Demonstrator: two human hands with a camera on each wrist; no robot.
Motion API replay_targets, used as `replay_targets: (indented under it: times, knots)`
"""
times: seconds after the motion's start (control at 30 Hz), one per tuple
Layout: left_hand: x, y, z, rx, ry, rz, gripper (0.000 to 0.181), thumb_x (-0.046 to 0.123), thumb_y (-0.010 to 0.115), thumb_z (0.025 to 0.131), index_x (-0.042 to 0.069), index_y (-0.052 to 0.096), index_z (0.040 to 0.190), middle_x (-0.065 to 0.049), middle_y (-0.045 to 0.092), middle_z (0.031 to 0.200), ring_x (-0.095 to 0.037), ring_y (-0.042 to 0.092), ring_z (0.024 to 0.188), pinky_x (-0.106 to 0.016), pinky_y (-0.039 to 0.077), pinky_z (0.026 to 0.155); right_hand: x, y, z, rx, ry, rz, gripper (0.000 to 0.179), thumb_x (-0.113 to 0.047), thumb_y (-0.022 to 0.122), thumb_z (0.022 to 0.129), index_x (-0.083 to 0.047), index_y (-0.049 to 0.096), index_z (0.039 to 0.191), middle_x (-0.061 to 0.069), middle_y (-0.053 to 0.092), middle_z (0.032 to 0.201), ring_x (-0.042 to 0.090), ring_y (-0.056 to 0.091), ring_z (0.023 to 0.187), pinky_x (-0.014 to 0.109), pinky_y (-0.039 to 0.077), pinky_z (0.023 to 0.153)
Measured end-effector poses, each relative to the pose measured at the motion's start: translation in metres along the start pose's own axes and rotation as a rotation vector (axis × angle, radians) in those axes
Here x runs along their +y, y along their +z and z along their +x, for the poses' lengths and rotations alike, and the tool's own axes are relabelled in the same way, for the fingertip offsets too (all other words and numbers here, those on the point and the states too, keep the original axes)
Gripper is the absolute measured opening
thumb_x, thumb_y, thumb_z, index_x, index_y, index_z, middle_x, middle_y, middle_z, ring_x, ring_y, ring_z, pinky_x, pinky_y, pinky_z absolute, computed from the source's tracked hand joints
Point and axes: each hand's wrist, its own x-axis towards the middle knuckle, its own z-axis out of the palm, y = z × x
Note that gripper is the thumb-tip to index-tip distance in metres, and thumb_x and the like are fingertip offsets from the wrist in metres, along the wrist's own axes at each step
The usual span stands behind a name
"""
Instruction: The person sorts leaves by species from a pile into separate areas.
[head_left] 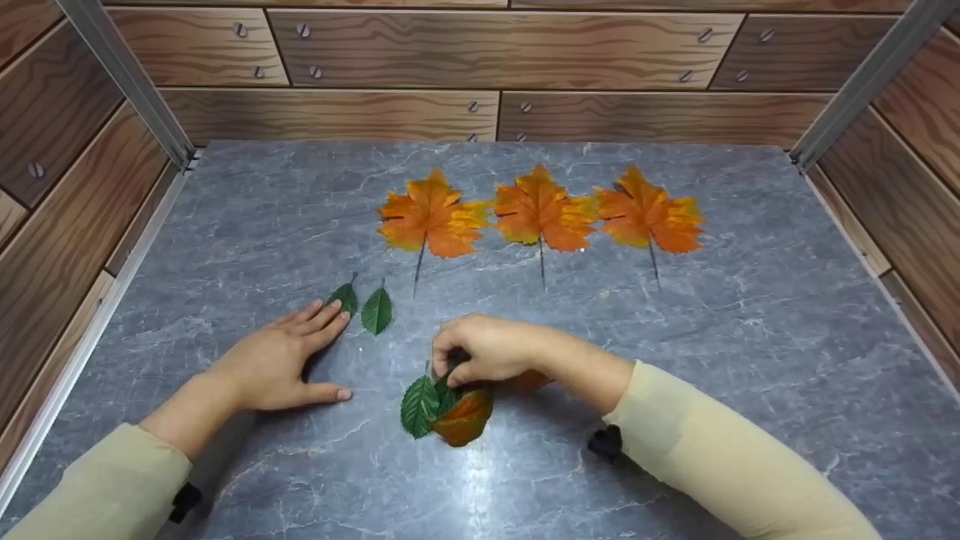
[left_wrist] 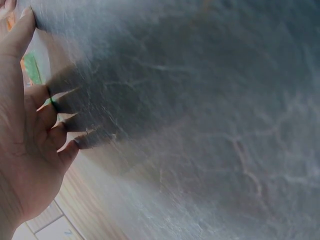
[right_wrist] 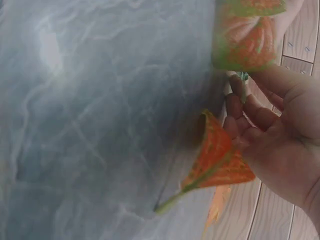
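Ok so picture a clock face centered on the right hand (head_left: pixel 487 349), 12 pointing at the far edge of the table (head_left: pixel 247 247). That hand's grip is narrow, thumb and fingertips drawn together on what looks like the inner green leaf (head_left: pixel 448 394), though the fingers cover most of the spot so don't quote me. That leaf is in a little cluster at 7 o'clock, sandwiched between a wider serrated green leaf (head_left: pixel 420 407) and a rounded orange-brown leaf (head_left: pixel 466 420). Another orange leaf (head_left: pixel 531 380) pokes out from under the wrist around 4; the right wrist cam gets a way better look at it, folded with a stubby green stem.

Over at 9 there's the left hand (head_left: pixel 277 360), grip wide, palm down, thumb out, fingertips resting on a small green leaf (head_left: pixel 344 298). A loose green leaf (head_left: pixel 377 309) lies just beside that one, at 10, stem toward 12.

Up top it's three maple-style leaves in a row, orange and yellow: left one (head_left: pixel 433 214) near 11, middle one (head_left: pixel 541 210) between 12 and 1, right one (head_left: pixel 649 210) between 1 and 2. Stems all point roughly at 6.
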Motion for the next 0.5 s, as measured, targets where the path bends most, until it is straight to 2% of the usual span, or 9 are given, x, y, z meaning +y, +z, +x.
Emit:
replay_targets:
  times: [0.33,0.5]
  knots:
    - [0.0,0.001,0.0,0.001,0.004,0.0,0.108,0.081,0.057,0.093,0.006,0.033,0.167,-0.015,0.026,0.173,-0.042,0.023,0.158,-0.061,0.026,0.124,-0.008,-0.018,-0.013,0.0,0.028,0.05,0.005,-0.009,0.074,0.099,-0.014,0.073,0.097,-0.005,0.072,0.097,0.012,0.065,0.093,0.031,0.052,0.086]
    - [0.001,0.0,0.0,0.005,0.006,0.004,0.108,0.08,0.058,0.093,0.006,0.033,0.167,-0.016,0.026,0.173,-0.043,0.023,0.158,-0.061,0.027,0.124,-0.01,-0.032,-0.023,0.053,0.031,0.046,0.007,-0.009,0.071,0.098,-0.016,0.072,0.097,-0.006,0.073,0.096,0.012,0.067,0.095,0.034,0.054,0.086]
